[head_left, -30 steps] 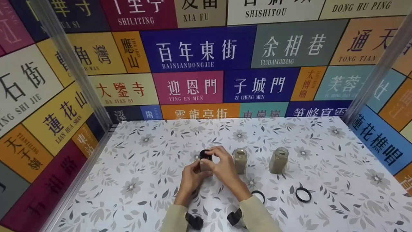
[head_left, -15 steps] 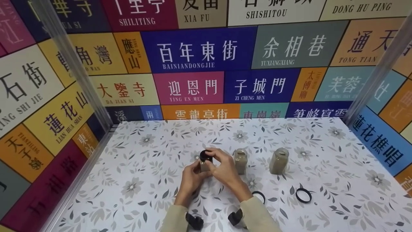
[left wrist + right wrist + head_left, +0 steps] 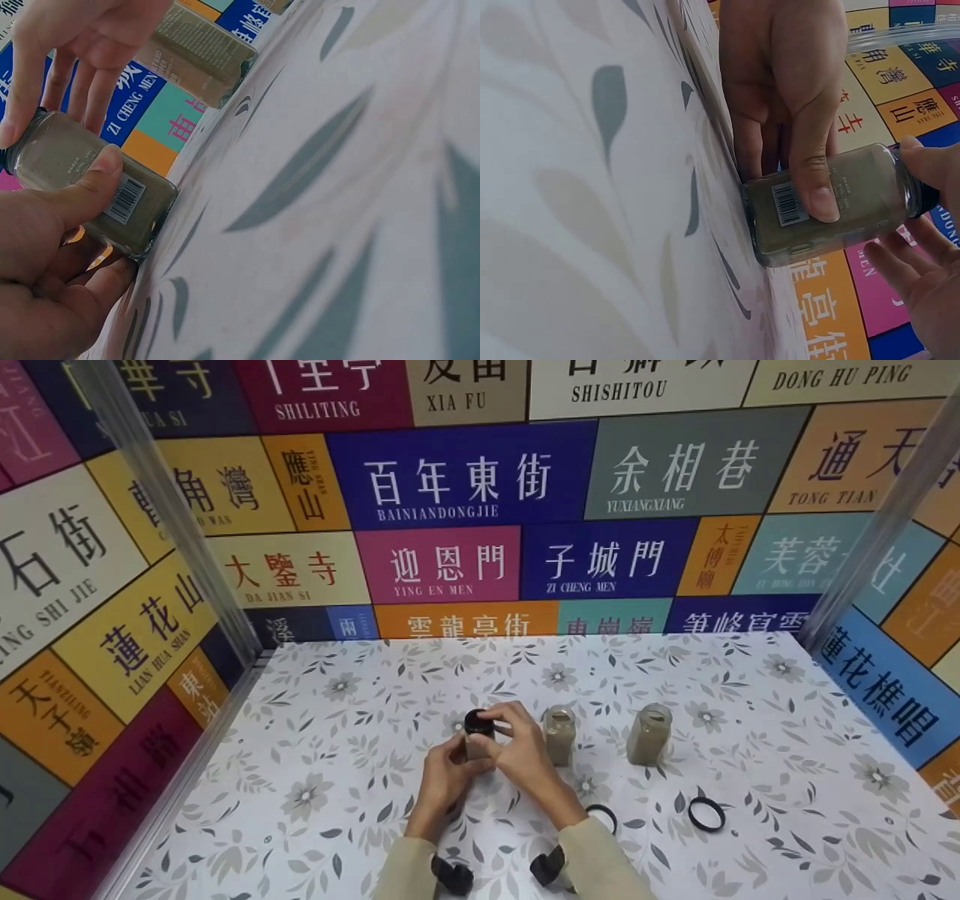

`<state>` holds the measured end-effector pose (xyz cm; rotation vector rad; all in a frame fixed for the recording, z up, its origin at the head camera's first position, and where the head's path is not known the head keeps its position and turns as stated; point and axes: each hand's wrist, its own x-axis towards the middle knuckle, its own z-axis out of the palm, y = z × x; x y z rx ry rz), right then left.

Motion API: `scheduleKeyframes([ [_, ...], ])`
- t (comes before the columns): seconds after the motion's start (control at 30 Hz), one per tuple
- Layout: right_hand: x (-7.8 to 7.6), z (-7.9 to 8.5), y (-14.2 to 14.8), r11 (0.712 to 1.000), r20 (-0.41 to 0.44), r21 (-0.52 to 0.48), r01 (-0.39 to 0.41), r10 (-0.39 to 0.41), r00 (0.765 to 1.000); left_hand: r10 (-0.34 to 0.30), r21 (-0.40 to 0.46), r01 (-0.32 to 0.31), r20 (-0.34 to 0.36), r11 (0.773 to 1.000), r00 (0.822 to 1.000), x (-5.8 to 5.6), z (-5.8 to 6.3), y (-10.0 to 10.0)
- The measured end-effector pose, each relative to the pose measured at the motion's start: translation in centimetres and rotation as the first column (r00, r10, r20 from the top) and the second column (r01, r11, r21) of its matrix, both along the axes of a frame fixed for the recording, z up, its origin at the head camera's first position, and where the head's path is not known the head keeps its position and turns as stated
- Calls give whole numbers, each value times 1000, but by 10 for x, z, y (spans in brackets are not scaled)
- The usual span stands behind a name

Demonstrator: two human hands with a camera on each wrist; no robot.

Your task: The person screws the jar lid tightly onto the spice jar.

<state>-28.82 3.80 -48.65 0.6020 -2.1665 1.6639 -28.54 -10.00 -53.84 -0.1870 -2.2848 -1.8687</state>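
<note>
The step in hand looks to be work on the black top (image 3: 476,721) of the glass jar (image 3: 870,180), either seating or loosening it; a single moment does not settle which. That jar stands upright between both hands, its base at or very close to the surface (image 3: 247,825). The left hand (image 3: 448,776) has its fingers wrapped round the lower body, thumb beside the barcode label (image 3: 789,204), steadying it. The fingers of the right hand (image 3: 519,746) close narrowly on the black top, thumb on the near side. Whether that piece is a full cap or a ring cannot be told. As a judgement, the next move calls for a firm left hold and an even, level turn or press from the right, lest the jar twist or tip. To the right stand a middle jar (image 3: 560,739) and a far jar (image 3: 650,739), with a loose ring (image 3: 707,829) and a half-hidden ring (image 3: 613,814) nearer the person.
</note>
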Motion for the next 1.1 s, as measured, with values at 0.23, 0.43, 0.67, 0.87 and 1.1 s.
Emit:
scheduleKeyframes([
  [0.23,-14,-25,6,998,-10,50,-43,43,999,-17,8,17,-3,1000,1000,-5,-7,-1],
  [0.43,-16,-27,7,996,-16,48,-80,81,997,-8,-11,8,2,1000,1000,-5,-7,-1],
  [0.67,-16,-29,7,997,-26,25,-70,70,997,-4,-21,4,12,1000,1000,-5,-6,-1],
  [0.87,-16,-28,5,998,-11,38,-40,40,999,-2,-13,2,24,1000,1000,-4,-5,-1],
  [1.1,-15,-29,6,994,1,49,-96,96,995,-2,-38,2,-8,999,1000,-5,-7,-2],
])
